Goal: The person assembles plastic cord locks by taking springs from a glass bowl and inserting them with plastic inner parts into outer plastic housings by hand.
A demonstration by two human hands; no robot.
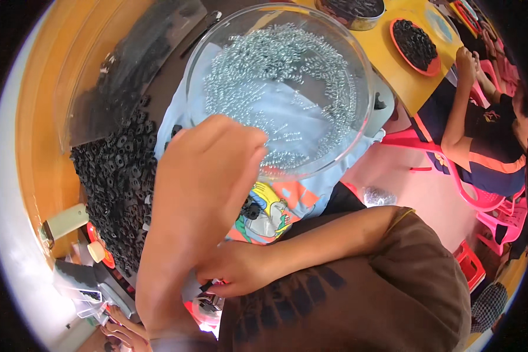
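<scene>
Up at the near rim of the clear bowl with the left hand, knuckles on top, fingers bent down and in; no telling how far apart at the tips, or whether gripping anything. Look inside the bowl: small metal springs, strewn loose, likely to hook coils and lift in clumps if grabbed carelessly. Down below the bowl now with the right hand, fingers curled nearly closed, seemingly nipping a small black part; could lose it unseen, being so close behind the left forearm. And watch the light-blue cloth beneath the bowl: with one snag, might tilt everything and scatter springs. Careful left of the bowl, too, around that heap of black pieces: if nudged, could slide.
</scene>
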